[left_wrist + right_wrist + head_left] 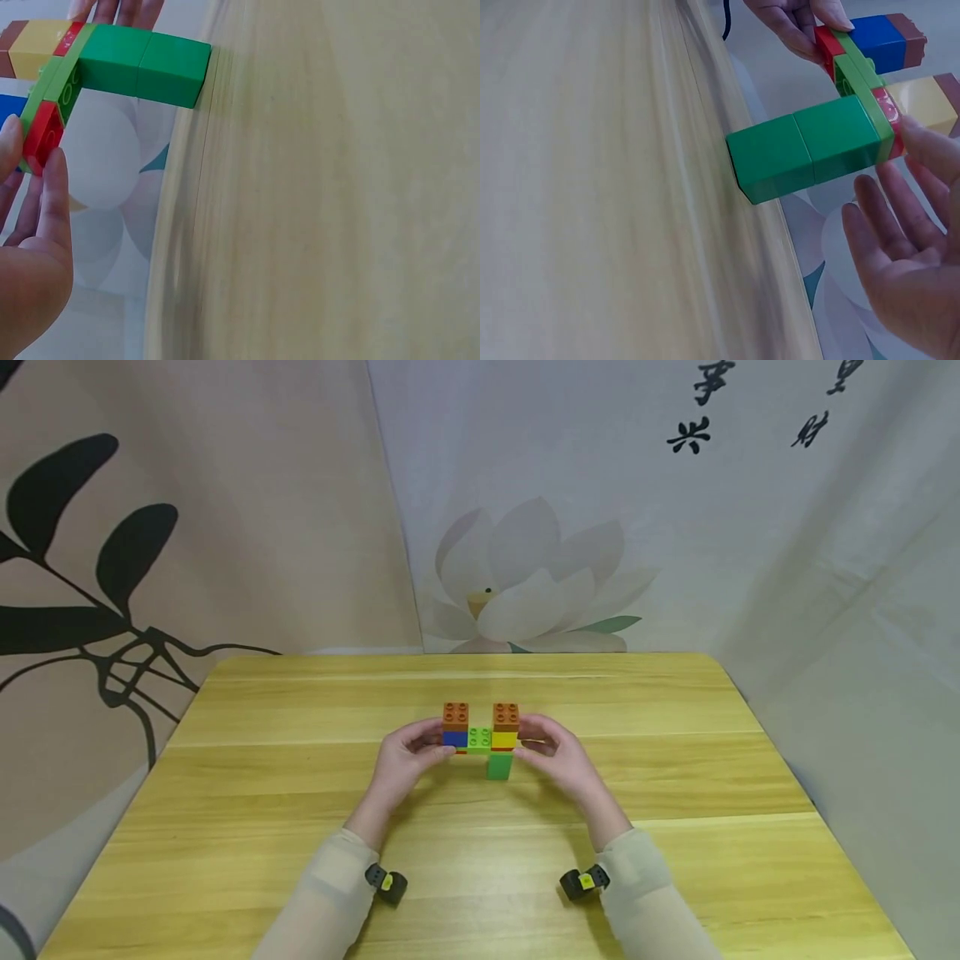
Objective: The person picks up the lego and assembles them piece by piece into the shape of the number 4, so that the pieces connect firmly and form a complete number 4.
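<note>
Both hands are at one toy building-block structure over the far middle of the table. Its lime-green bar (479,739) spans two sides. On the left, an orange block (455,714) tops a blue block (10,106), with a red block (43,138) under the bar. The right side carries another orange block (506,716) above a yellow block (504,739) and a thin red piece; two green blocks (806,150) form a leg below. My left hand (399,763) pinches the left end around the red block. Thumb and fingers of my right hand (555,756) hold the right side near the yellow block.
The wooden table (675,760) extends on all sides of the structure. Behind its back edge hangs a pale curtain (322,527) printed with a lotus and leaves. Dark wrist cameras (392,887) sit on both sleeved forearms.
</note>
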Tool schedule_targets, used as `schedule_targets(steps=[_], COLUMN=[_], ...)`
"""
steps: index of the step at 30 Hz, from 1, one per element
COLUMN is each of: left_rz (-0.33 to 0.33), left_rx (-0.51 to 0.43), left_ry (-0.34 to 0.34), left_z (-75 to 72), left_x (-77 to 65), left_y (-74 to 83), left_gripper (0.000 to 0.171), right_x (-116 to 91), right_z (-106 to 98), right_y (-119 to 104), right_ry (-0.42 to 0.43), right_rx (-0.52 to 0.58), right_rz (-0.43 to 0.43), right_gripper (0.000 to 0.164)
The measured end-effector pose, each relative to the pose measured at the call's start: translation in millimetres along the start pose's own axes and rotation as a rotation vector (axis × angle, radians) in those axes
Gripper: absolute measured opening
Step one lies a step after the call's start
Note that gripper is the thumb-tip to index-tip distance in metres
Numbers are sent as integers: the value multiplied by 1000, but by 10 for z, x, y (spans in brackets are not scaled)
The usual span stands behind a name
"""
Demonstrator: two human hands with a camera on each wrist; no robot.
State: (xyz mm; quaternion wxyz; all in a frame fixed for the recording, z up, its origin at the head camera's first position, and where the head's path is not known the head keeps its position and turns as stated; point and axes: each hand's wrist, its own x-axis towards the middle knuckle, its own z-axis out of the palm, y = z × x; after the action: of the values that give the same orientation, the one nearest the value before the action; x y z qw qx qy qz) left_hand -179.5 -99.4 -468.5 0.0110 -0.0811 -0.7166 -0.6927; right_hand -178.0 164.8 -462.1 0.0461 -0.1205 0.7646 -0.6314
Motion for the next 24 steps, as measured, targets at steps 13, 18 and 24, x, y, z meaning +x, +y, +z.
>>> schedule_targets(steps=[13, 18, 24], left_rz=[26, 31, 15], left_rx=[-15, -39, -25], left_ry=[0, -5, 7], left_z=[11, 19, 43], left_x=[-7, -16, -35], left_y=[-20, 1, 41], left_gripper=[45, 49, 48], right_x=[12, 15, 0], right_z=[50, 49, 49], right_y=[16, 12, 18], right_ry=[17, 20, 24], right_rx=[1, -9, 19], right_rz=[-63, -45, 21], right_gripper=[42, 43, 46])
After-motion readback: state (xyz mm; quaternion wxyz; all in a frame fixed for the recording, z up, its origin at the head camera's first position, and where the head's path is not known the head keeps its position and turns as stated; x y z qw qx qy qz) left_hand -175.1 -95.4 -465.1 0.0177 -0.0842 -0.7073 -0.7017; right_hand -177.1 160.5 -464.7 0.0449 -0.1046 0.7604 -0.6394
